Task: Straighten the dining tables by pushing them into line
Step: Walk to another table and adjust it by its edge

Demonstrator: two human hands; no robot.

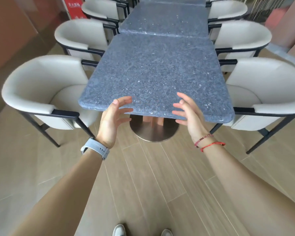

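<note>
Hovering at the near edge of the closest grey counter [153, 70], the left hand [111, 120] and right hand [187, 114] have fingers spread and loose, gripping nothing. That counter meets a second counter [165, 19] end to end beyond, with pale chairs [46, 92] along both sides.

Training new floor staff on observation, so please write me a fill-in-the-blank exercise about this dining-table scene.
1. The grey watch strap sits on the ____ wrist.
2. The red string bracelets sit on the ____ wrist.
3. The nearest table stands on a metal base that is ____ in outline.
4. The left hand and the right hand, fingers spread at the table's near edge, both hold ____.

Missing words: left; right; round; nothing.
</note>
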